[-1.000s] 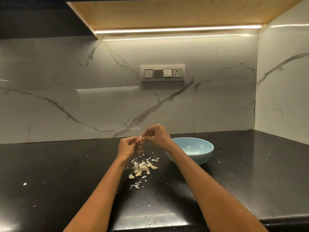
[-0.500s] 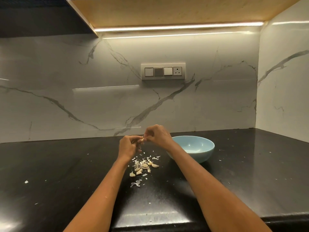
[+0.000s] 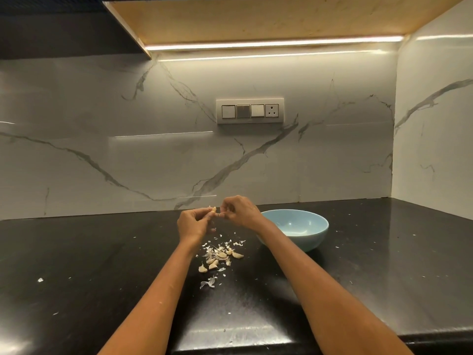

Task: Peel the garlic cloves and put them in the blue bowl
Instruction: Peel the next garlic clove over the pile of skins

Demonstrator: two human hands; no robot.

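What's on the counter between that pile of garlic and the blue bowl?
Only bare black counter shows between the garlic pile and the blue bowl in the head view; the right forearm crosses above it.

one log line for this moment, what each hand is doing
left hand: holds garlic clove | right hand: picks at its skin | blue bowl: looks empty | cloves, skins on counter

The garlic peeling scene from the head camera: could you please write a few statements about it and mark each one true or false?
1. The left hand holds a garlic clove above the black stone counter. True.
2. The round light blue bowl is full of peeled cloves. False: none show inside it.
3. Loose cloves and papery skins lie on the counter, left of the bowl. True.
4. The right hand rests inside the bowl. False: it works at the held clove.
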